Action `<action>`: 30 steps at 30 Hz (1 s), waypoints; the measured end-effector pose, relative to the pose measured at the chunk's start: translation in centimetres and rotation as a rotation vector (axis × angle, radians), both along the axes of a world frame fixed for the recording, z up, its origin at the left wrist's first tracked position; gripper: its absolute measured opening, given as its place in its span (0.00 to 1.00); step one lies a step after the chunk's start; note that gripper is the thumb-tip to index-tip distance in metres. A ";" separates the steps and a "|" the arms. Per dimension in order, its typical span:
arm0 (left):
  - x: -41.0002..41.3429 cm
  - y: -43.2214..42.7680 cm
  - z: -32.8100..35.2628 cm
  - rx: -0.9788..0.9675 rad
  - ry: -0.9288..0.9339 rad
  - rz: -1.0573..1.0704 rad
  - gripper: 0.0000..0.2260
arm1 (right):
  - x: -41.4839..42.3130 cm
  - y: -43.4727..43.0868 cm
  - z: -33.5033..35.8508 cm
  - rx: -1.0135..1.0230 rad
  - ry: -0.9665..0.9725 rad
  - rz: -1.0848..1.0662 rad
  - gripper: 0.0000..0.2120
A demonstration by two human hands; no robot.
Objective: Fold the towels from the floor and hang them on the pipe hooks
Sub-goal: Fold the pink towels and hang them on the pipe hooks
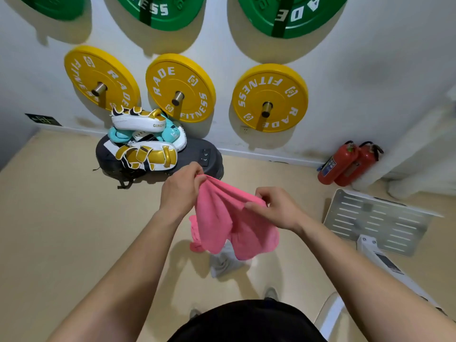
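The soft pink cloth towel (232, 223) is pinched along its top edge by the left hand (180, 191) and right hand (276, 208), its length hanging below.

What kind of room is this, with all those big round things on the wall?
Most likely a gym. Yellow weight plates and green weight plates marked "Fitness" hang on wall pegs, and padded boxing mitts are piled on a dark bag by the wall.
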State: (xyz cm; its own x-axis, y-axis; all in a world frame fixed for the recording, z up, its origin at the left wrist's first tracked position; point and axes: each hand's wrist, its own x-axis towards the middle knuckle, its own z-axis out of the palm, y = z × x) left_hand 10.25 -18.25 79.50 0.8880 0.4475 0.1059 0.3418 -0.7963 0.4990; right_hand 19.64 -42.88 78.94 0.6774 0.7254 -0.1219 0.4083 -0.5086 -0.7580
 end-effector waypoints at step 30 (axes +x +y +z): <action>1.2 -6.3 1.0 -0.452 0.016 -0.297 0.02 | 0.9 1.2 1.7 0.114 -0.019 -0.190 0.14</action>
State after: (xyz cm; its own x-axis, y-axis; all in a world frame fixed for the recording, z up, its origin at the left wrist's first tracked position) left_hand 11.43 -24.54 80.48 0.9832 0.1747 -0.0535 0.1448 -0.5666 0.8112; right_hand 20.55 -41.66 80.66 0.8044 0.5932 -0.0323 0.3280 -0.4888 -0.8084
